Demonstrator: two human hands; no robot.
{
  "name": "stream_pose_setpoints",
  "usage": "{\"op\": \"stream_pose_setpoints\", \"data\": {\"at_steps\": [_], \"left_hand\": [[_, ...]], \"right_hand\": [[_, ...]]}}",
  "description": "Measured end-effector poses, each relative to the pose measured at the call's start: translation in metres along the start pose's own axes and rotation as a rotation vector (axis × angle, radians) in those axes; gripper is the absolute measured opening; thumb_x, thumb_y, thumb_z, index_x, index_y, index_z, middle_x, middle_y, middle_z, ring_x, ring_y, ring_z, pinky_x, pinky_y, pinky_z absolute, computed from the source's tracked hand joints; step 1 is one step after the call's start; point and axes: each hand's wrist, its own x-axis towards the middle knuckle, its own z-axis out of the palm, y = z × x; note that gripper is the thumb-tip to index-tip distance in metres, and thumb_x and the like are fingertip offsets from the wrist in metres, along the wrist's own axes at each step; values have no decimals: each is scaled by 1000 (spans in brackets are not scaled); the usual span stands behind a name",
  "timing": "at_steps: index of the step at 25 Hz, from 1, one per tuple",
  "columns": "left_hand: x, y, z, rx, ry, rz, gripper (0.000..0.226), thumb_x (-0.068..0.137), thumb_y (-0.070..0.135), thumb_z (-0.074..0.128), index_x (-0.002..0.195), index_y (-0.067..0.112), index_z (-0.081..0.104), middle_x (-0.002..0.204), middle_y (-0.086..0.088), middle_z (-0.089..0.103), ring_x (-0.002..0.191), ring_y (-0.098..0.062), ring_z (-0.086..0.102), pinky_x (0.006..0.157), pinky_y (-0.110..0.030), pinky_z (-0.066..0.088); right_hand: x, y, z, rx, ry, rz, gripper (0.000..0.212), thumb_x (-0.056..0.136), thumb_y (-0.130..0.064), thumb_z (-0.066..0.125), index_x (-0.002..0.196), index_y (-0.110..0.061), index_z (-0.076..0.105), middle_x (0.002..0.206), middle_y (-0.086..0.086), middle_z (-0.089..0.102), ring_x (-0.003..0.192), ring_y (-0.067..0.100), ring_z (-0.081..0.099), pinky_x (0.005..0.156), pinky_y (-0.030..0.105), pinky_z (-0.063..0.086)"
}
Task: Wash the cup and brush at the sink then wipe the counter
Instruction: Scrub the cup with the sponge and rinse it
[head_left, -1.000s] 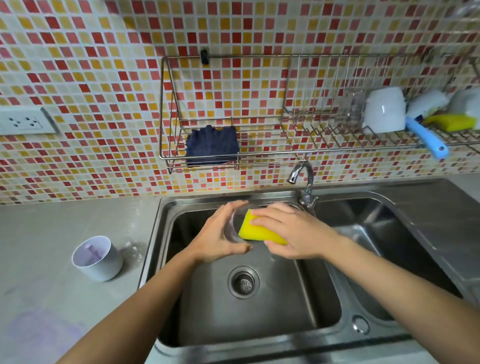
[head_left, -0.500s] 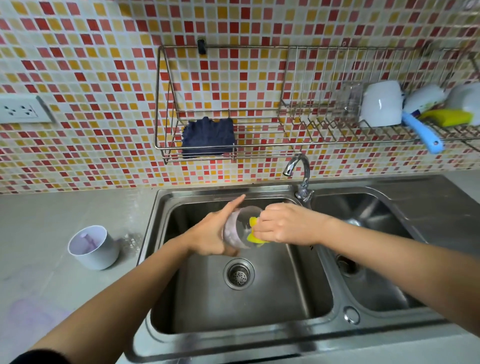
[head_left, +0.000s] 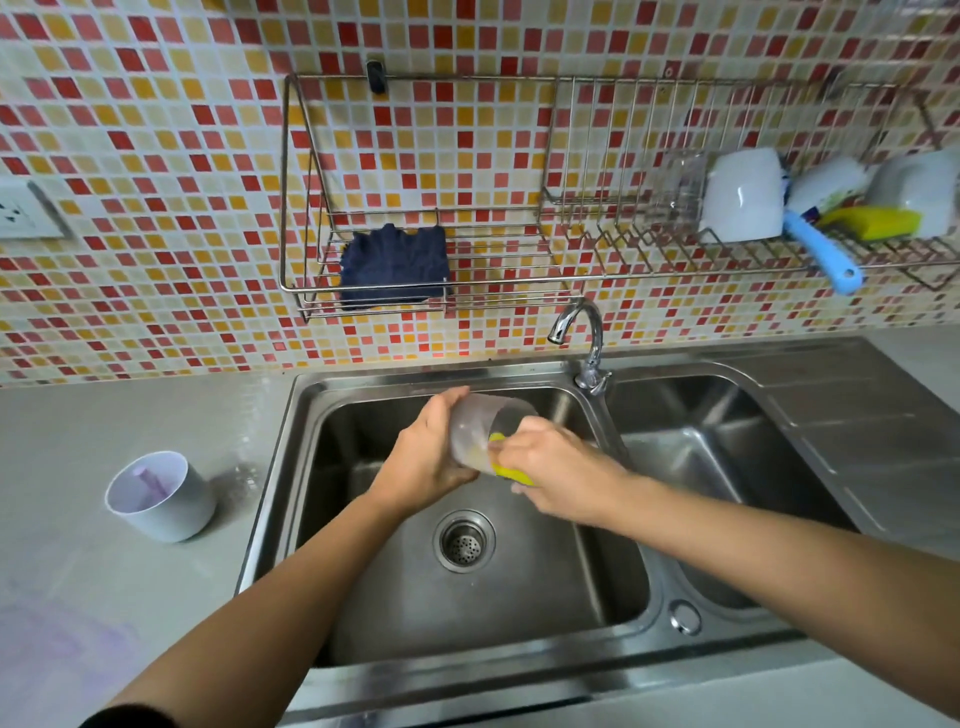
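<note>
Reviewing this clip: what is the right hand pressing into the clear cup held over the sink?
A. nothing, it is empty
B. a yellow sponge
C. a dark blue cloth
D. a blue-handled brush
B. The right hand pushes a yellow sponge into the mouth of the clear cup, which the left hand grips over the left sink basin.

At frame centre, over the left basin of the double stainless-steel sink (head_left: 415, 372): tilted clear plastic cup (head_left: 467, 426), held between left hand (head_left: 421, 465) and right hand (head_left: 563, 470), with yellow sponge (head_left: 511, 474) at its mouth. Left of the sink, on the grey desk (head_left: 78, 467): white round cup (head_left: 171, 514). Above, on the wall: steel wire rack (head_left: 571, 283), dark blue cloth (head_left: 395, 265) in its left part, blue-handled brush (head_left: 818, 249) at upper right.
</note>
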Motion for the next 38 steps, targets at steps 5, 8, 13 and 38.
{"op": "stream_pose_setpoints", "data": {"at_steps": [5,8,13,38], "left_hand": [[2,-3,6,-30,-33,110,88,69,19,83,138,5,30,132,-7,39,125,-21,44,101,-33,44],[8,-9,-5,-33,-204,135,99,70,21,81,147,17,19,135,3,34,130,-14,38,102,-25,43],[9,-5,-1,36,-130,195,83,73,18,79,141,8,32,139,-8,41,127,-20,43,104,-27,39],[5,-16,12,-53,85,176,82,67,19,84,134,12,39,135,1,43,124,-12,45,98,-30,45]], "right_hand": [[-8,14,5,-260,173,-135,14,72,-4,59,75,-17,64,70,-5,65,65,19,54,62,27,49],[-8,30,-1,-581,162,-326,13,73,-10,66,69,-22,64,68,-9,60,70,15,51,66,26,37],[-3,24,-5,-502,205,-290,19,75,-5,56,72,-21,66,69,-9,62,69,14,53,64,25,38],[-13,18,1,-65,99,-109,48,55,9,55,96,-11,70,92,0,72,67,21,51,65,23,45]]}}
